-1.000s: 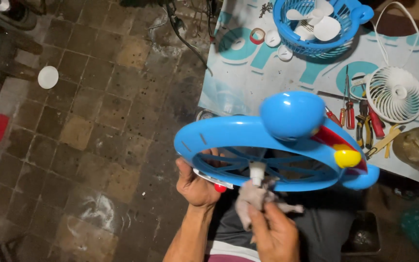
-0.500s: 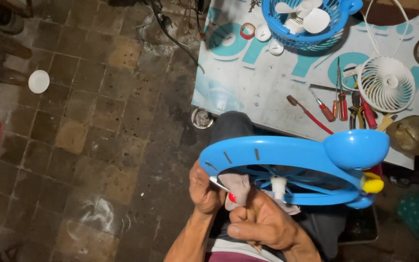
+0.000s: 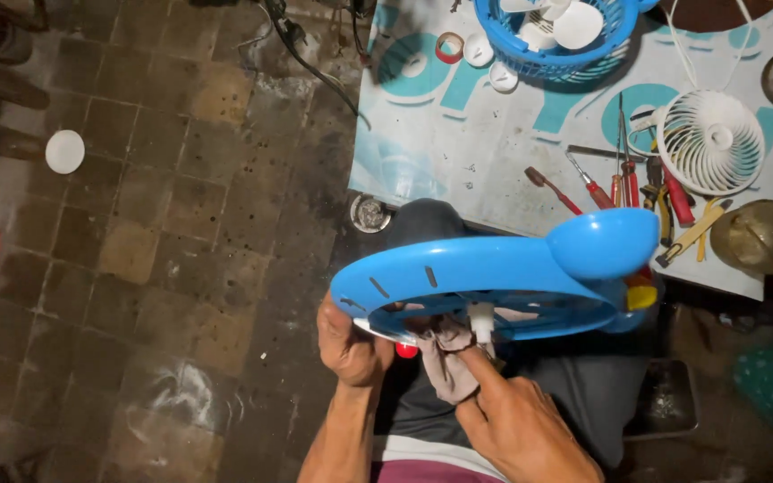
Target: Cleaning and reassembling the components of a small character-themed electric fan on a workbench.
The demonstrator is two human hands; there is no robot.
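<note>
A blue plastic fan housing (image 3: 494, 273), a ring with a rounded motor cap at its right end, lies tilted over my lap. My left hand (image 3: 349, 344) grips the ring's left lower rim. My right hand (image 3: 516, 425) presses a greyish-pink rag (image 3: 447, 358) against the inside of the ring beside a short white shaft (image 3: 479, 320). A red knob (image 3: 407, 350) shows under the rim between my hands, and a yellow knob (image 3: 641, 296) sits below the cap.
A patterned mat (image 3: 458, 152) on the floor holds a blue basket (image 3: 556, 36) of white parts, a small white fan (image 3: 710, 143), red-handled screwdrivers and pliers (image 3: 637, 192) and a brass-coloured dish (image 3: 760, 237). Tiled floor on the left carries a white disc (image 3: 64, 151).
The blue housing has swung flatter, its cap moving right. My right hand with the rag has slid further inside the ring by the white shaft.
</note>
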